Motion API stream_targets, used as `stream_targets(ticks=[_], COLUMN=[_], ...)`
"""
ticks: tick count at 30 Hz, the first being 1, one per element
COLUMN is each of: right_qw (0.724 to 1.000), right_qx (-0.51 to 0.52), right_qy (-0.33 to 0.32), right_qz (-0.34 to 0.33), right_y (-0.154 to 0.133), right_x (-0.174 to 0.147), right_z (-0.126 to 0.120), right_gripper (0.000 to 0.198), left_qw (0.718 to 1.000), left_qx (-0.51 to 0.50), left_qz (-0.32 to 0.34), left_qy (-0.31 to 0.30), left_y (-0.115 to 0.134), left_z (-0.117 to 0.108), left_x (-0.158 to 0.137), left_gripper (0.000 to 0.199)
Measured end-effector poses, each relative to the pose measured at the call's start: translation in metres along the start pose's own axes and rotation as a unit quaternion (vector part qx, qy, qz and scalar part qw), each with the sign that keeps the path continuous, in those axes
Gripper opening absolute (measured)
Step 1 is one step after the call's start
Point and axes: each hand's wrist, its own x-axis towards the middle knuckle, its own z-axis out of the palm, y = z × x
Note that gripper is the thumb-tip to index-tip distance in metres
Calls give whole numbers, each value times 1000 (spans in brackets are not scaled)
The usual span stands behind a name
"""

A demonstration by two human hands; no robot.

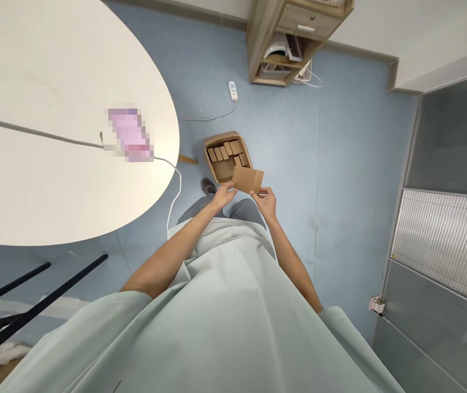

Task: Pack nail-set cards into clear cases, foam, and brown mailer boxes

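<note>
Both hands pinch a flat cardboard piece [246,179] between them, in front of the knees. The left hand [225,196] has its thumb and fingers drawn together at the near left corner; the right hand [266,202] grips the near right corner the same way, thumb and fingers nearly together. A crease crosses the piece close to its right end. Just beyond, partly covered by it in this view, an open cardboard box [220,137] stands on the blue floor [286,142], with small cartons [219,153] lined along its far side and a few more at its right. To the left, a white rounded table [73,196] carries a blurred pink object [130,134] with a cable [179,188] running from it toward the person's waist
</note>
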Motion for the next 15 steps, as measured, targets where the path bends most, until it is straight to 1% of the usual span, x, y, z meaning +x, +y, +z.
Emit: stream_targets(ticks=[3, 7, 11, 15], right_qw=[998, 987, 966, 946], right_qx=[-54, -136, -219, -267], right_qy=[-25, -73, -103, -154], right_qz=[-17, -50, -88, -100], right_y=[-11, -17, -13, -1], right_x=[23, 57, 93, 126], right_z=[16, 43, 71, 95], right_gripper=[34, 34, 35, 37], left_qw=[999, 999, 999, 997], left_qx=[-6, -13, -4, -1], left_qz=[-39, -38, -24, -21], left_qy=[-13, 1, 40, 80], left_y=[12, 18, 13, -3], left_z=[-4, -3, 2, 8], left_x=[7, 26, 55, 84], left_gripper=[39, 40, 32, 29])
